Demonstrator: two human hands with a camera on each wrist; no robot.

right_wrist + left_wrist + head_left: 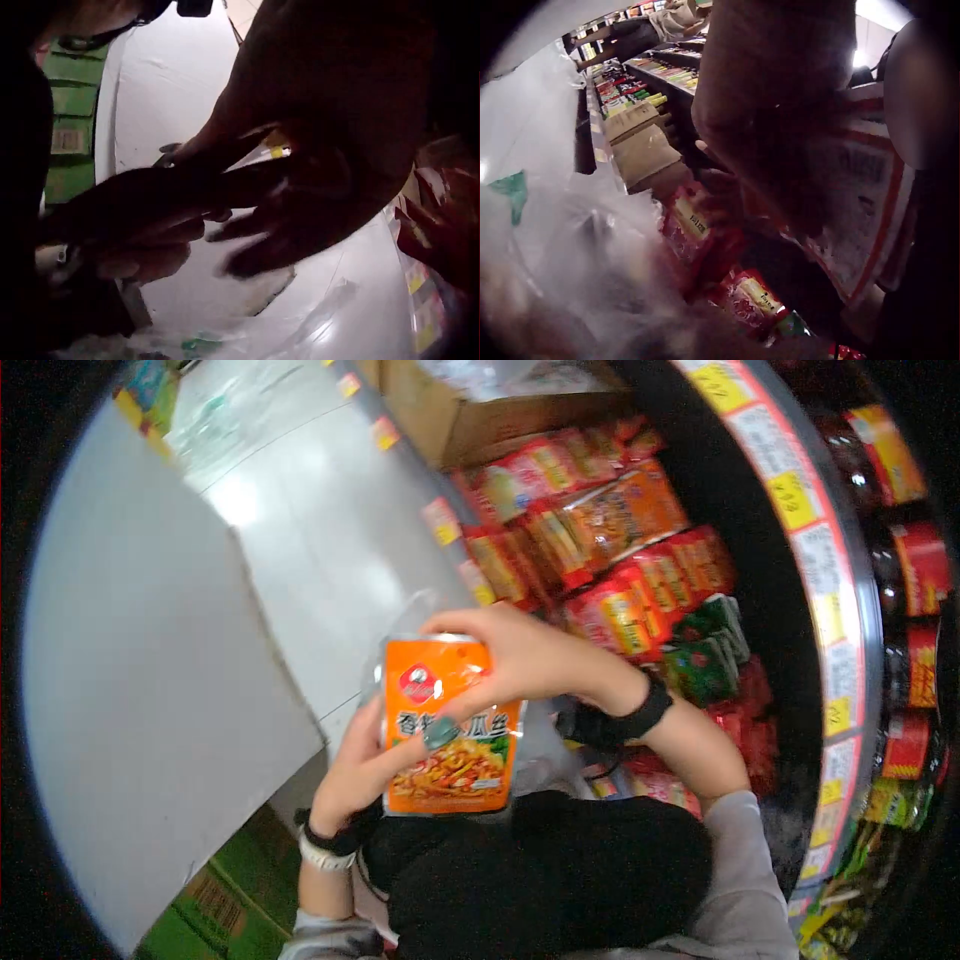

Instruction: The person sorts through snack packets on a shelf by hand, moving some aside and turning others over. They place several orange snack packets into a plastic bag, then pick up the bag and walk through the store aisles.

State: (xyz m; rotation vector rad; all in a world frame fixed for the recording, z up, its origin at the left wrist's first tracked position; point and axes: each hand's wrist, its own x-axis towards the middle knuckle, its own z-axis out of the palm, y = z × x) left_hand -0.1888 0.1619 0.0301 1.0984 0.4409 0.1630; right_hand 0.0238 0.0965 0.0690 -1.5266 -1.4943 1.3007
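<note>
An orange food packet [450,785], with a red diamond logo and a picture of shredded vegetables, is held upright in front of the person's body in the head view. The left hand [355,765] grips its left edge, thumb laid across the front. From the right, the right hand [515,650] holds the upper part, its thumb reaching over the printed lettering to meet the left thumb. Most fingers are hidden behind the packet. A thin clear plastic bag [592,255] hangs close by in the left wrist view. The right wrist view shows both hands dark, against the light.
Red and orange packets [630,510] fill the low shelf to the right, with green packets [705,660] among them. A cardboard box [430,420] stands at the back. A price-tagged shelf edge [800,520] curves along the right, jars beyond. A large white panel [160,660] borders the left.
</note>
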